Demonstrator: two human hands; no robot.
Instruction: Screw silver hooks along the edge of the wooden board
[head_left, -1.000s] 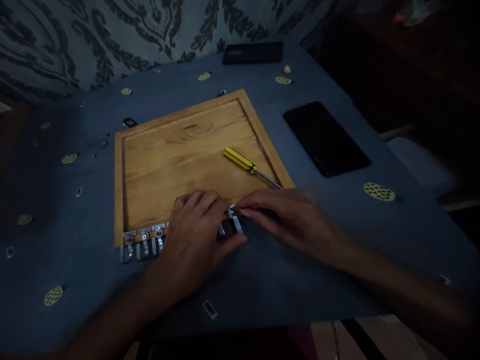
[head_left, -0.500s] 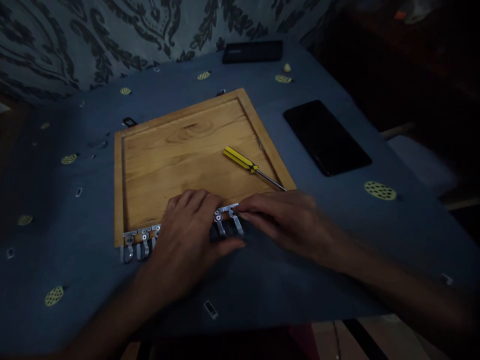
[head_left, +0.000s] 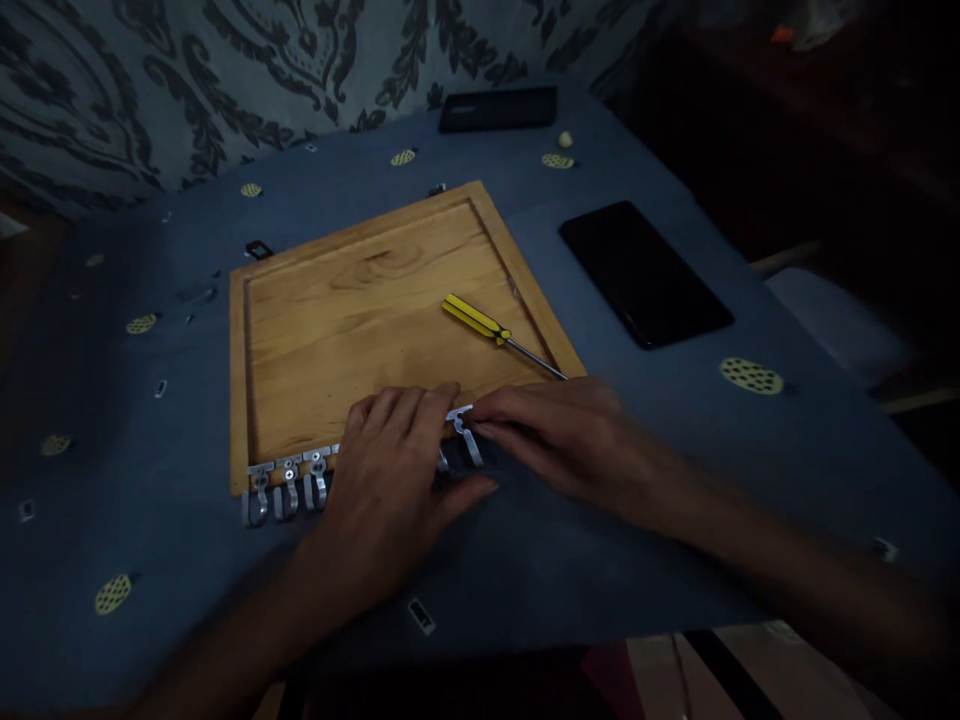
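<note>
A wooden board (head_left: 360,310) with a raised rim lies on a blue cloth. Several metal hooks (head_left: 289,490) are screwed along its near edge. My left hand (head_left: 394,480) rests palm down over the middle hooks, fingers together and slightly curled. My right hand (head_left: 559,435) pinches the rightmost metal hook (head_left: 466,435) at the board's near right corner with its fingertips. A yellow-handled screwdriver (head_left: 487,328) lies on the board behind my right hand.
A black phone (head_left: 645,272) lies right of the board. Another dark flat device (head_left: 499,108) sits at the far edge by the patterned wall. Small loose metal parts (head_left: 259,248) are scattered on the cloth. The table edge runs close below my arms.
My left hand slid slightly left, then back right over the hooks. My right hand stays pinched on the rightmost hook. The view shifted a little.
</note>
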